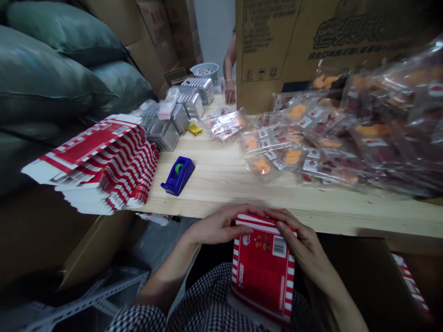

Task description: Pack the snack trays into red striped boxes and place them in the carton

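A red box with white-striped edges and a barcode (pixel 261 272) rests against my lap, its top end level with the table's front edge. My left hand (pixel 224 224) grips its upper left corner, thumb lying on the printed face. On the upper right, my right hand (pixel 299 235) holds the same box, with its thumb on the front and fingers behind the top edge. Both hands are closed around it, and the fingers behind are partly hidden. Beyond them on the table lies a blue tape dispenser (pixel 179 176) with a green core.
A stack of flattened red-striped boxes (pixel 100 157) stands at left. Clear plastic cases (pixel 168 131), a yellow packet (pixel 194 129) and a bowl (pixel 205 70) sit behind. Bagged orange pieces (pixel 294 157) heap at right before a large carton (pixel 273 50). Another person's hand (pixel 230 92) shows at the back.
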